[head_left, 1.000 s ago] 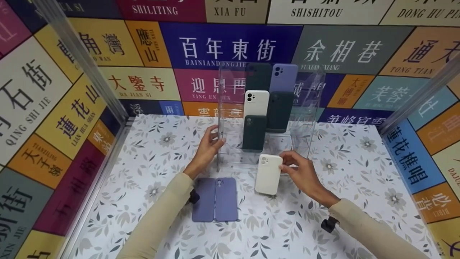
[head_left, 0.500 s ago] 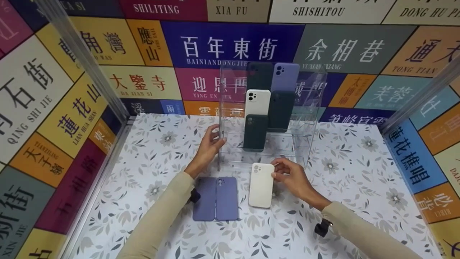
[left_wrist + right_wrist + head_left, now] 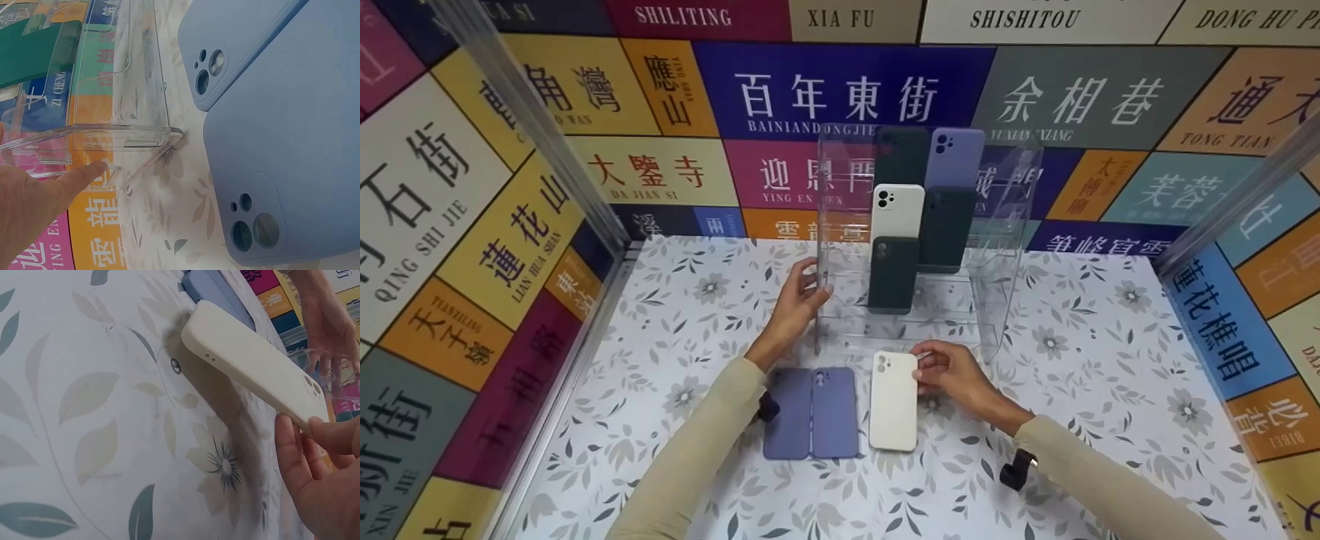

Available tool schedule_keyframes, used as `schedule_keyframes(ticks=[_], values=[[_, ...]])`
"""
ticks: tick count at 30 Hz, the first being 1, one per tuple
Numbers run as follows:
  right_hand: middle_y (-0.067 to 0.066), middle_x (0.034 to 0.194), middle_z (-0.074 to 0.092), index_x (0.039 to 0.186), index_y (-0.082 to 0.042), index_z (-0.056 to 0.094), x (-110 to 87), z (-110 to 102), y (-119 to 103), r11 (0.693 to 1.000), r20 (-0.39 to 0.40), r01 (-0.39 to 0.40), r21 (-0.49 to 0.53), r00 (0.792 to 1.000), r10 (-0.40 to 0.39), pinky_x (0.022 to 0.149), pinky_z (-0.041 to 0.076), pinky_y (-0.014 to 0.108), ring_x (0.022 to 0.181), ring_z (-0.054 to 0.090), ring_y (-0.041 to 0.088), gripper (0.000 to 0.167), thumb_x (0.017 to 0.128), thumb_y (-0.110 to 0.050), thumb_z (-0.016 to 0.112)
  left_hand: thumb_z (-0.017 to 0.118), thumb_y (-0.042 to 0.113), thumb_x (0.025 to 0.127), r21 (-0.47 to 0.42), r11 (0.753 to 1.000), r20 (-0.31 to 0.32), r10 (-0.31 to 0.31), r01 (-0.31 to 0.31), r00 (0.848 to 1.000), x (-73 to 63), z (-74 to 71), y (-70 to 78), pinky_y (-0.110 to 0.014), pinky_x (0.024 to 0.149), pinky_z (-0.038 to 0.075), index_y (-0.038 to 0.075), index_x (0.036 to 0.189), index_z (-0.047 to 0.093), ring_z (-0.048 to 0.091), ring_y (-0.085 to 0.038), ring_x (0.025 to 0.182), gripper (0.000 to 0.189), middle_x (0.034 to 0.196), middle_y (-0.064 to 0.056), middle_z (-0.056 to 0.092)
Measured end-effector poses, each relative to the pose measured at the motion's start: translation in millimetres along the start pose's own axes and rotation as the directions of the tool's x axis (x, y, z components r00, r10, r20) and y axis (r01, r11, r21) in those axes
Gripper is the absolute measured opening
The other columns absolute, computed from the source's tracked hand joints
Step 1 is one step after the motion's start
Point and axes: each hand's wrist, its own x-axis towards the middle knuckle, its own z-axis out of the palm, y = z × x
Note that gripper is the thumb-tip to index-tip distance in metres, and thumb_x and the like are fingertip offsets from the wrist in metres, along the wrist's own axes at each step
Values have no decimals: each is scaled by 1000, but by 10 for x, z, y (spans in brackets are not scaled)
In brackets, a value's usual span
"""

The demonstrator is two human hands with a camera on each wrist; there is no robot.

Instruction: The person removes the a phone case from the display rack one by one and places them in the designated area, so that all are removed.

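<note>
My right hand (image 3: pixel 956 376) pinches a white phone case (image 3: pixel 893 405) by its upper right edge, thumb and fingertips at the camera-hole end. In the right wrist view the case (image 3: pixel 247 354) slants over the cloth with a shadow beneath it. My left hand (image 3: pixel 791 313) grips the left side panel of a clear acrylic display stand (image 3: pixel 840 330); the left wrist view shows the thumb (image 3: pixel 84 174) along the panel's edge. Two purple phone cases (image 3: pixel 835 412) lie side by side, left of the white one. On the stand lean several cases: dark green (image 3: pixel 892 277), white (image 3: pixel 897 210) and purple (image 3: pixel 958 157).
A white cloth (image 3: pixel 1072 450) with grey leaves and flowers covers the table. Behind it rises a wall of coloured panels (image 3: pixel 840 90) with Chinese lettering, with similar walls and metal posts (image 3: pixel 562 142) at both sides.
My right hand has carried the white case left and toward me, from in front of the stand to beside the purple cases. The left hand has stayed on the stand.
</note>
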Motion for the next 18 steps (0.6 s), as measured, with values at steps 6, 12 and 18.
schedule_keyframes(ticks=[6, 12, 18], values=[[7, 92, 70, 135, 16, 63, 45, 42, 53, 1000, 33, -22, -4, 999, 22, 72, 66, 34, 76, 75, 14, 41, 96, 13, 74, 67, 7, 109, -8, 1000, -3, 2, -2, 1000, 11, 10, 1, -69, 114, 45, 7, 165, 40, 64, -41, 137, 62, 148, -26, 62], [9, 92, 71, 135, 19, 62, 90, 90, 132, 1000, 62, -24, 0, 998, 24, 71, 67, 35, 74, 76, 16, 40, 96, 13, 72, 66, 5, 109, -10, 1000, -2, 13, -13, 1000, 11, 13, 1, -68, 113, 46, 4, 166, 37, 63, -42, 137, 63, 146, -27, 61], [15, 94, 72, 134, 18, 64, 115, 156, 178, 999, 42, -40, -4, 998, 40, 68, 66, 35, 71, 77, 18, 41, 95, 12, 74, 66, 4, 109, 13, 999, -1, 36, -36, 999, 19, 12, -5, -65, 111, 48, 3, 164, 38, 65, -42, 134, 62, 142, -26, 63]])
